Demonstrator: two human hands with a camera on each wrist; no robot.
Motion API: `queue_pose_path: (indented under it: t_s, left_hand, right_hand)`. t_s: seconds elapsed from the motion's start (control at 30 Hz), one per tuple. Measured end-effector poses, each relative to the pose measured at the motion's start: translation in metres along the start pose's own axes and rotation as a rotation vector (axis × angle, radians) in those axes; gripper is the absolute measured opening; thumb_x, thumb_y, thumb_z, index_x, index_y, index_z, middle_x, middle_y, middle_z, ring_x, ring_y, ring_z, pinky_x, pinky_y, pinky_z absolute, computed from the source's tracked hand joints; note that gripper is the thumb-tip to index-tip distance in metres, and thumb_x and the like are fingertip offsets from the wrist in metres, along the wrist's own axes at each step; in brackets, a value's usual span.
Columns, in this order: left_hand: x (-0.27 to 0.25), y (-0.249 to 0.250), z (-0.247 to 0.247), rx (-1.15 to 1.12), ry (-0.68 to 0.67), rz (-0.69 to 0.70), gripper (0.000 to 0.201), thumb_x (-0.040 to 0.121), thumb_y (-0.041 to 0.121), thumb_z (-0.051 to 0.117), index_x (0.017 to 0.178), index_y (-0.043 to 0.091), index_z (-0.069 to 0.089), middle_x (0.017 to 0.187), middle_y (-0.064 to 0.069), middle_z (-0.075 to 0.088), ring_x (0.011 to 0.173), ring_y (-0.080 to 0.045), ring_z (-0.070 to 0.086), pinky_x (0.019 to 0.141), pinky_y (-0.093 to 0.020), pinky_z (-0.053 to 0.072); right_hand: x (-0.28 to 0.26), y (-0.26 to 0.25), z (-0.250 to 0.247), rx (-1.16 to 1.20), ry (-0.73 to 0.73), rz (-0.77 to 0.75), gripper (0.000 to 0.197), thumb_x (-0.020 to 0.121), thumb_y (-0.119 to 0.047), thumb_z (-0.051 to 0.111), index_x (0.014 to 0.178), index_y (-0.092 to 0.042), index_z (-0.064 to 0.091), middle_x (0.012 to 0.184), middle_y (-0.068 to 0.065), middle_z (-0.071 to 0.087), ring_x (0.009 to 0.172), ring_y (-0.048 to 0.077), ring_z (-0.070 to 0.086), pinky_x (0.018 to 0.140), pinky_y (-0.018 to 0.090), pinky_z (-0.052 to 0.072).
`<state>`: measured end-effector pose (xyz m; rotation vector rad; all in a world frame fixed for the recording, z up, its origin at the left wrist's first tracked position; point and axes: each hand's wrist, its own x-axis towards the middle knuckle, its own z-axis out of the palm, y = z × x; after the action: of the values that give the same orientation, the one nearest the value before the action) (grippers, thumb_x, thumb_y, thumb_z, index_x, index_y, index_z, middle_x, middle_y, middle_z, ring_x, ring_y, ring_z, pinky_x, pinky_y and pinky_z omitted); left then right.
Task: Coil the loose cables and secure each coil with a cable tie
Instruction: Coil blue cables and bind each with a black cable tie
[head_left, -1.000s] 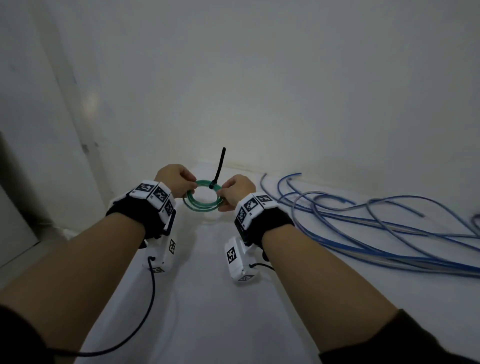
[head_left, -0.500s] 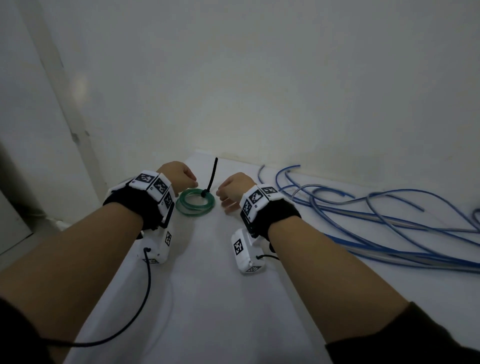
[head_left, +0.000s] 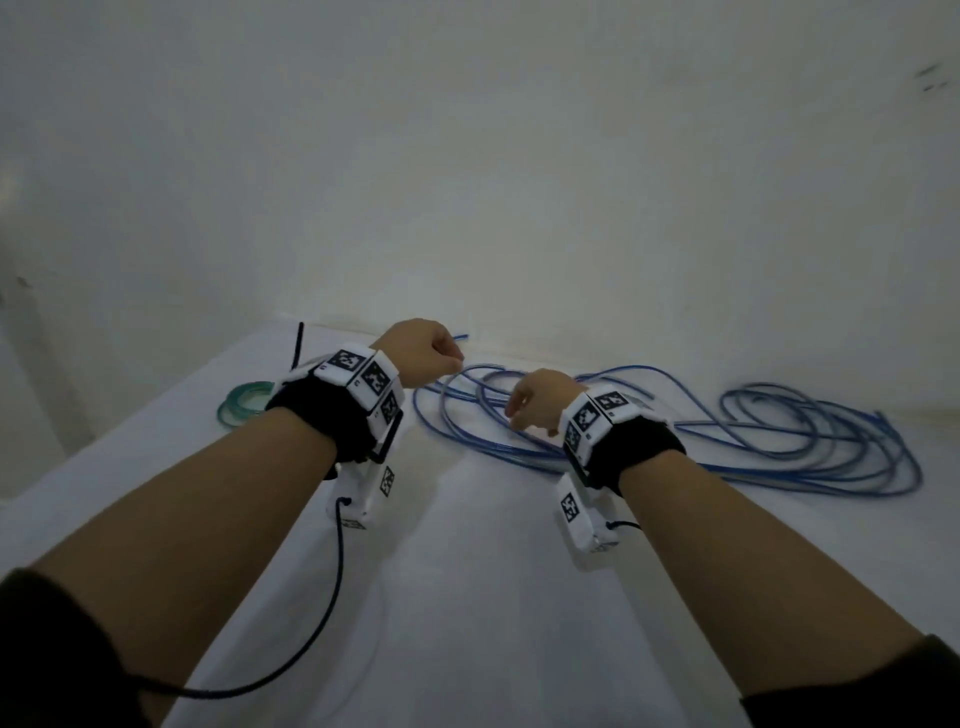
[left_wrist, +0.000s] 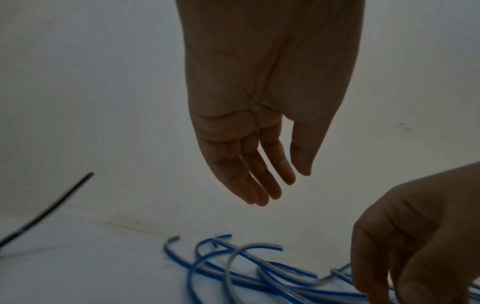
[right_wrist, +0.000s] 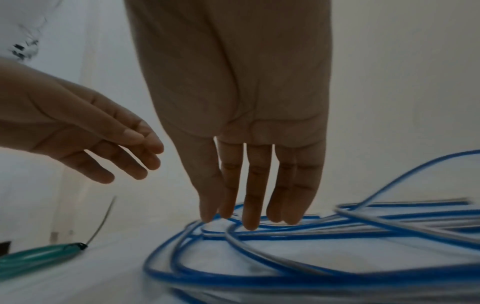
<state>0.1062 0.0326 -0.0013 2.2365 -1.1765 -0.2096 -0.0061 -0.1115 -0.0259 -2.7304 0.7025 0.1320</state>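
A green coil bound by a black cable tie lies on the white table at the left; the tie's tail sticks up. It also shows in the right wrist view as the green coil. Loose blue cables sprawl across the right side. My left hand hovers above the cables' near ends with straight fingers and holds nothing. My right hand points its straight fingers down, and the tips reach the blue cable loops without curling round them.
A white wall rises directly behind the table. The table's left edge runs diagonally just beyond the green coil. A black wrist-camera lead hangs from my left forearm over the near table.
Both hands have let go of the green coil and moved right to the blue cables. The tied coil now lies alone at the left.
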Motion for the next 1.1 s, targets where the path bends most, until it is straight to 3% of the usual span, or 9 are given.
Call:
queue_pose_path:
  t_s: [0.13,0.23,0.37,0.47,0.7,0.8,0.9,1.0,1.1]
  left_hand:
    - [0.0,0.028,0.035,0.026,-0.111,0.054,0.016,0.089,0.022,0.059,0.1,0.012,0.067,0.103,-0.005,0.066,0.088,-0.017,0.058,0.074,-0.026,0.045]
    - [-0.001,0.041,0.059,0.04,-0.182,0.067,0.019,0.089,0.02,0.06,0.104,0.01,0.066,0.108,-0.008,0.066,0.099,-0.022,0.06,0.075,-0.027,0.046]
    - [-0.002,0.046,0.088,0.12,-0.233,0.067,0.023,0.087,0.027,0.062,0.108,0.017,0.063,0.114,-0.003,0.064,0.107,-0.018,0.058,0.092,-0.029,0.047]
    - [-0.001,0.048,0.1,0.186,-0.264,0.042,0.029,0.087,0.032,0.062,0.114,0.019,0.06,0.116,-0.001,0.063,0.108,-0.018,0.058,0.094,-0.03,0.047]
    - [0.006,0.05,0.094,0.228,-0.104,0.039,0.024,0.095,0.027,0.047,0.11,0.011,0.058,0.111,-0.01,0.063,0.102,-0.028,0.057,0.088,-0.036,0.046]
    - [0.006,0.051,0.086,0.171,-0.05,0.044,0.023,0.097,0.022,0.043,0.101,0.007,0.06,0.102,-0.014,0.065,0.095,-0.028,0.057,0.079,-0.031,0.042]
    - [0.002,0.066,0.08,0.113,0.011,0.159,0.023,0.096,0.018,0.046,0.099,0.006,0.065,0.094,-0.01,0.067,0.091,-0.025,0.061,0.081,-0.033,0.045]
    - [-0.003,0.087,0.077,0.07,0.101,0.317,0.022,0.095,0.02,0.049,0.097,0.009,0.068,0.082,-0.001,0.065,0.076,-0.015,0.056,0.066,-0.011,0.038]
    - [-0.007,0.102,0.074,0.014,0.165,0.42,0.021,0.095,0.018,0.049,0.103,0.011,0.067,0.082,-0.002,0.067,0.073,-0.01,0.055,0.063,-0.004,0.036]
  right_hand:
    - [-0.026,0.044,0.001,-0.127,-0.074,0.021,0.035,0.08,-0.016,0.072,0.114,-0.015,0.065,0.12,0.007,0.062,0.105,0.024,0.059,0.081,0.027,0.046]
    - [-0.036,0.064,0.009,-0.209,-0.1,-0.008,0.036,0.079,-0.021,0.073,0.114,-0.021,0.064,0.122,0.005,0.059,0.109,0.025,0.057,0.086,0.031,0.047]
    - [-0.047,0.08,0.014,-0.19,-0.029,-0.08,0.021,0.08,-0.016,0.07,0.1,-0.01,0.07,0.11,0.009,0.066,0.102,0.026,0.06,0.083,0.031,0.049]
    - [-0.055,0.094,0.007,-0.085,0.072,-0.149,0.016,0.085,-0.011,0.061,0.099,-0.005,0.068,0.107,0.011,0.066,0.102,0.026,0.058,0.082,0.03,0.045]
    - [-0.069,0.131,-0.015,0.309,0.429,-0.133,0.009,0.093,-0.01,0.051,0.094,-0.008,0.06,0.086,0.004,0.057,0.079,0.019,0.05,0.064,0.022,0.038]
    - [-0.077,0.139,-0.02,0.329,0.573,-0.105,0.009,0.094,-0.013,0.048,0.098,-0.013,0.056,0.094,0.004,0.058,0.093,0.025,0.054,0.081,0.034,0.043]
    - [-0.088,0.133,-0.021,0.031,0.597,-0.14,0.035,0.093,-0.027,0.053,0.127,-0.025,0.049,0.123,0.004,0.054,0.117,0.027,0.045,0.098,0.041,0.032]
    - [-0.092,0.114,-0.021,-0.133,0.641,-0.226,0.045,0.093,-0.03,0.052,0.137,-0.031,0.04,0.129,0.001,0.051,0.12,0.025,0.042,0.098,0.038,0.027]
    - [-0.085,0.1,-0.023,0.033,0.793,-0.293,0.027,0.094,-0.018,0.05,0.119,-0.019,0.059,0.101,0.01,0.06,0.097,0.03,0.055,0.084,0.039,0.039]
